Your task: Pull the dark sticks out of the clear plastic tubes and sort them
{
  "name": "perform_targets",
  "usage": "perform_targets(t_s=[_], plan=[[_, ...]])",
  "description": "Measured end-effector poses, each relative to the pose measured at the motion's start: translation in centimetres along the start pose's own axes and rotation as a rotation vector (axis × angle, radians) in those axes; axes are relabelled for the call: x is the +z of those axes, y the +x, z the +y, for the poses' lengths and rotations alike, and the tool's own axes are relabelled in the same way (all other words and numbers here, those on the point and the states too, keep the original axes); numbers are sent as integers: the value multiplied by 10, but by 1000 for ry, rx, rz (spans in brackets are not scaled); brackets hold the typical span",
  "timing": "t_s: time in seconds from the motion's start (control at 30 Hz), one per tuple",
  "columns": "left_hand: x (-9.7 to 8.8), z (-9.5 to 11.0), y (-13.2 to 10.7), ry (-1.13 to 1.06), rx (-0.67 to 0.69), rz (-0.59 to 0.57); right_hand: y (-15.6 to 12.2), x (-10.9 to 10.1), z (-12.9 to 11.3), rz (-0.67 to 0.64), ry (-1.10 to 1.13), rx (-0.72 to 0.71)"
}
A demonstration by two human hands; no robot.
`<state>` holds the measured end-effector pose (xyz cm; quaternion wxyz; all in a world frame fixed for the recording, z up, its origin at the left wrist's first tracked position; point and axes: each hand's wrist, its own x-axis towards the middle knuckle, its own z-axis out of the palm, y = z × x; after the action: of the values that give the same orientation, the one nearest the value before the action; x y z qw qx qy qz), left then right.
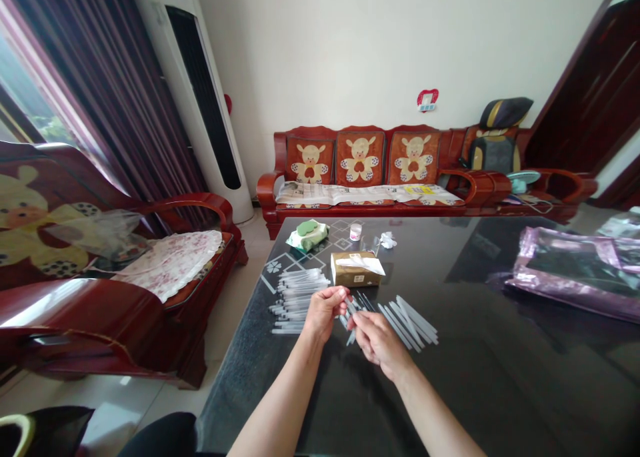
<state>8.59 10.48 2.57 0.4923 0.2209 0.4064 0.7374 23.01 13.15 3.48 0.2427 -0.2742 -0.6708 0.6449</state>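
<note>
My left hand (pixel 324 310) and my right hand (pixel 379 340) meet over a dark glass table (pixel 500 390). Both have their fingers curled on a thin clear plastic stick (pixel 351 310) held between them. To the left lies a pile of several similar clear sticks (pixel 296 297). Just right of my hands more loose sticks (pixel 410 320) are spread on the glass. A brown tissue box (pixel 356 270) stands right behind my hands.
On the table's far side lie a green wet-wipe pack (pixel 307 234), a small clear cup (pixel 355 231) and a white scrap (pixel 387 240). A pink plastic bag (pixel 575 270) lies at the right. Red wooden sofas (pixel 365 170) stand behind and to the left.
</note>
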Motion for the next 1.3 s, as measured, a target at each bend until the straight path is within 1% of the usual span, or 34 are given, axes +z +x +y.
perform_targets(t_s=[0.1, 0.13, 0.17, 0.2, 0.23, 0.37, 0.4, 0.43, 0.47, 0.5, 0.53, 0.57, 0.63, 0.67, 0.7, 0.73, 0.77, 0.8, 0.83, 0.87, 0.97, 1.0, 1.03, 1.07, 1.1, 1.13, 1.17, 1.2, 1.27, 1.3], plan=[[1, -5, 1, 10, 30, 89, 3, 3, 1, 278, -507, -209], [1, -6, 1, 6, 40, 116, 4, 4, 2, 343, -611, -241], [1, -8, 1, -1, 47, 130, 4, 4, 3, 369, -652, -246], [1, -8, 1, -9, 48, 126, 4, 4, 3, 353, -625, -227], [1, -7, 0, -18, 43, 104, 3, 4, 3, 295, -532, -183], [-2, 1, -2, -30, -21, -65, -2, -1, 1, -80, 135, 114], [-2, 3, -2, -25, -30, -85, -2, -3, 0, -136, 251, 158], [-2, 5, -2, -17, -30, -92, -3, -3, -1, -164, 314, 175], [-2, 6, -2, -7, -23, -83, -3, -3, -2, -154, 320, 164], [-1, 6, -1, 2, -12, -60, -2, -3, -2, -112, 271, 129], [-1, 5, 0, 10, 2, -29, -2, -2, -3, -49, 170, 68], [0, 4, 1, 16, 12, 5, -1, 0, -3, 29, 24, -12], [0, 0, 2, 21, 21, 69, 0, 4, -4, 197, -336, -178], [0, -2, 2, 19, 26, 97, 1, 5, -4, 269, -503, -241], [0, -4, 2, 15, 33, 122, 1, 7, -4, 324, -634, -278], [0, -5, 2, 12, 43, 138, 1, 7, -3, 365, -712, -292], [1, -5, 1, 7, 54, 144, 1, 7, -3, 377, -728, -288], [1, -5, 0, 3, 63, 136, 1, 6, -2, 353, -682, -267], [1, -4, -1, 0, 65, 113, 1, 5, -2, 301, -579, -225], [2, -2, -2, -2, 57, 75, 0, 3, -1, 227, -430, -161], [3, 6, -5, -4, -4, -57, -3, -1, -1, -63, 89, 78], [4, 8, -6, 0, -24, -90, -4, -1, -1, -142, 217, 131], [4, 10, -7, 5, -37, -110, -5, -1, -1, -200, 302, 157], [5, 10, -7, 11, -41, -115, -5, 0, -1, -226, 342, 160], [5, 11, -7, 20, -35, -107, -5, 1, -1, -214, 330, 146], [6, 10, -7, 29, -24, -85, -5, 2, -2, -164, 265, 111], [7, 9, -7, 37, -9, -54, -4, 3, -2, -87, 144, 55], [7, 7, -7, 42, 5, -19, -3, 4, -2, 10, -26, -18], [9, 3, -6, 46, 24, 45, 0, 5, -1, 213, -442, -169], [10, 0, -5, 42, 30, 75, 1, 5, 0, 295, -634, -226]])
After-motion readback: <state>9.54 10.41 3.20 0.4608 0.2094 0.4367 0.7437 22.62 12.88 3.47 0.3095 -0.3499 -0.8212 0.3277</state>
